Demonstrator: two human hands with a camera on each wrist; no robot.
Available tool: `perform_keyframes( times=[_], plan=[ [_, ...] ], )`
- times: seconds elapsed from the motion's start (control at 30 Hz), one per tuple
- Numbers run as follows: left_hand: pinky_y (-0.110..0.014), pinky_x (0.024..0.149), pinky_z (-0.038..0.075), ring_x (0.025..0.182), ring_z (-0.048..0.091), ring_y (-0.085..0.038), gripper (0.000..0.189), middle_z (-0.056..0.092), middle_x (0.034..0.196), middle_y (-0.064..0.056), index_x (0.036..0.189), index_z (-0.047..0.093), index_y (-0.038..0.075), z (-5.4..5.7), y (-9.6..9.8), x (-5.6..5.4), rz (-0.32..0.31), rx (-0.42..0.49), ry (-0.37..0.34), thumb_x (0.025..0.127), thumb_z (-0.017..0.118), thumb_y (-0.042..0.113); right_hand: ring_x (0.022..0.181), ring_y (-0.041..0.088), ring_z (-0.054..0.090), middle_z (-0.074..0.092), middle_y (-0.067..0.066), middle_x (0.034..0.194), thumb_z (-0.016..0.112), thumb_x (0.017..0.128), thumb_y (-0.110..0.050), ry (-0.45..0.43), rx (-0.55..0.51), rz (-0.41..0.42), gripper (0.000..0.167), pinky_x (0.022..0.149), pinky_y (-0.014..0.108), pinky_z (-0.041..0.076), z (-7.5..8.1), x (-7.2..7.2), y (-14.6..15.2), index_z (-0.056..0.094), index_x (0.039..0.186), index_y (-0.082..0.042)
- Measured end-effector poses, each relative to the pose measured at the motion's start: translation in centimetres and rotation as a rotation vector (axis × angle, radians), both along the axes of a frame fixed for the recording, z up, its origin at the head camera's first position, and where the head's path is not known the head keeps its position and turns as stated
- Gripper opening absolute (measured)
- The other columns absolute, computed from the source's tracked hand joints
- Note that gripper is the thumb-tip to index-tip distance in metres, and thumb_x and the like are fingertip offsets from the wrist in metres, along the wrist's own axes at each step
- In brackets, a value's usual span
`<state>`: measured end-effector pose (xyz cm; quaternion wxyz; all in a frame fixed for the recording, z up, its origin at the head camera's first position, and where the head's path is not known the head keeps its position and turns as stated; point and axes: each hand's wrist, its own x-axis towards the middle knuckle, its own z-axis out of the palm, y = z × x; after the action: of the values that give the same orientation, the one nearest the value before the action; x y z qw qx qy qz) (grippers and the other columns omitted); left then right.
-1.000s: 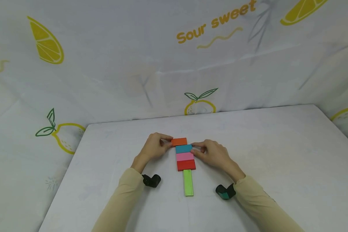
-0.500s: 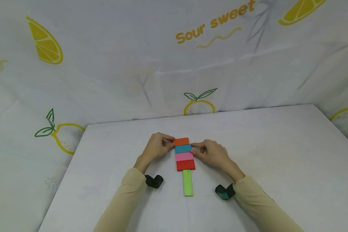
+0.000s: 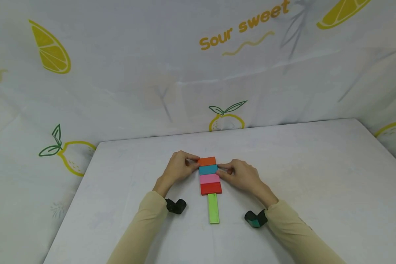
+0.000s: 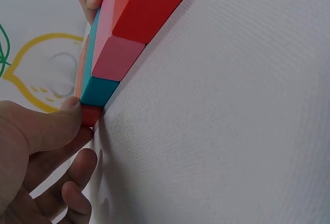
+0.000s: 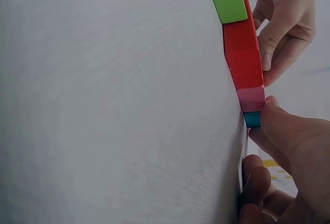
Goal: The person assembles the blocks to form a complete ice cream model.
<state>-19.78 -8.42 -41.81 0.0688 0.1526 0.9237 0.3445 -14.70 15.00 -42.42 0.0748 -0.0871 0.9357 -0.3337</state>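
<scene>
My left hand (image 3: 178, 167) pinches the left end of an orange block (image 3: 206, 161) between thumb and index finger. Just below it lies a blue block (image 3: 208, 169), whose right end my right hand (image 3: 241, 176) pinches the same way. A pink block (image 3: 209, 179) and a red block (image 3: 211, 188) follow beneath, all laid flat side by side in one column. From the red block a lime-green block (image 3: 213, 208) runs lengthwise toward me. In the left wrist view, the orange block's end (image 4: 90, 116) shows at my thumb, close against the blue one.
A white cloth covers the table (image 3: 300, 176). Behind it hangs a white curtain (image 3: 135, 73) printed with lemons and lettering. Black wrist cameras, one on the left wrist (image 3: 176, 206) and one on the right (image 3: 256, 219), sit close above the cloth.
My left hand has slid the orange block a little to the right, so it now sits more in line above the blue block. The right hand has stayed in place.
</scene>
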Motion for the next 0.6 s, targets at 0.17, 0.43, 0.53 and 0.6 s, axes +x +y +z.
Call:
perform_keyframes(
  times=[0.17,0.43,0.53,0.6],
  plan=[
    [-0.022,0.06,0.043,0.073,0.056,-0.014,0.022,0.079,0.109,-0.006,0.113,0.08,0.011,-0.01,0.06,-0.03,0.003,-0.007,-0.009,0.091,0.076,0.015,0.064,0.014,0.045,0.052,0.002,0.076,0.072,0.094,-0.038,-0.007,0.005,-0.006,0.045,0.053,0.024,0.029,-0.13,-0.11,0.01,0.07,0.132,-0.015],
    [-0.022,0.06,0.044,0.073,0.057,-0.013,0.022,0.079,0.109,-0.006,0.113,0.08,0.012,-0.14,0.09,0.02,-0.001,-0.007,-0.008,0.092,0.076,0.015,0.064,0.014,0.046,0.052,0.003,0.075,0.073,0.094,-0.036,-0.009,-0.001,-0.002,0.043,0.053,0.024,0.031,-0.24,-0.11,-0.01,0.07,0.132,-0.015],
    [-0.022,0.06,0.044,0.073,0.057,-0.013,0.023,0.079,0.11,-0.006,0.114,0.08,0.012,-0.15,0.07,0.08,0.004,-0.002,-0.012,0.092,0.075,0.015,0.065,0.014,0.046,0.053,0.003,0.075,0.072,0.094,-0.036,-0.003,0.0,0.0,0.043,0.053,0.024,0.031,-0.25,-0.09,-0.02,0.07,0.131,-0.015],
    [-0.022,0.06,0.044,0.073,0.057,-0.013,0.023,0.079,0.11,-0.006,0.114,0.08,0.012,-0.13,0.05,0.11,0.005,0.0,-0.012,0.091,0.076,0.015,0.065,0.014,0.046,0.053,0.003,0.076,0.072,0.094,-0.036,0.0,0.001,0.0,0.043,0.053,0.025,0.031,-0.23,-0.08,-0.03,0.07,0.131,-0.015]
  ],
)
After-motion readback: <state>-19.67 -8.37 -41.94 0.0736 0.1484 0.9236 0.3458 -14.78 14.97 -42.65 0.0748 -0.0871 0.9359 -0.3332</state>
